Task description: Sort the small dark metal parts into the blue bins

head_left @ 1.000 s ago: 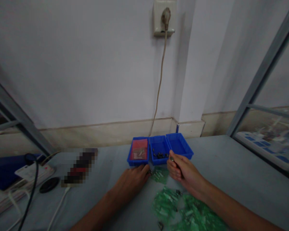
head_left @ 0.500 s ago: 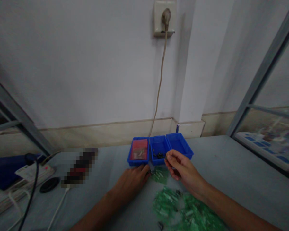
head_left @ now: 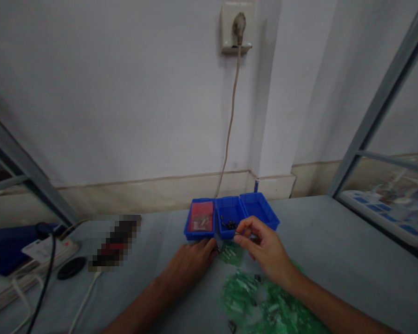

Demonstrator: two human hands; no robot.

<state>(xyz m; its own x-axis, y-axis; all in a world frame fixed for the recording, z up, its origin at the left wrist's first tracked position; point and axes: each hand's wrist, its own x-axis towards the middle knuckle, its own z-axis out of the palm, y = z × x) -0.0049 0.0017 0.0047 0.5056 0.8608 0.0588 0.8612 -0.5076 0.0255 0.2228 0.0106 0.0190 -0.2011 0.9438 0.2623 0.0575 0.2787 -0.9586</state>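
Note:
My left hand point(head_left: 191, 260) rests on the table just below the left blue tray point(head_left: 186, 232), its thumb and forefinger closed at the edge of a small green bag point(head_left: 231, 253); what they pinch is too small to name. My right hand point(head_left: 263, 243) is at the front of the middle blue tray point(head_left: 228, 204), thumb and forefinger pinched on a tiny dark piece. Small dark parts point(head_left: 231, 224) lie in that middle tray. Red bags point(head_left: 202, 213) fill the left tray. The right blue tray point(head_left: 257, 206) stands beside them.
Green bags with pale pieces point(head_left: 282, 311) spread over the near table, with a few dark parts point(head_left: 231, 326) around them. At left are a pixelated object point(head_left: 116, 241), a black disc point(head_left: 71, 267), cables and a power strip. Metal frame bars stand at both sides.
My right hand has shifted slightly left and its fingers have turned, with the fingertips now lower by the middle tray's front edge. My left hand has hardly moved.

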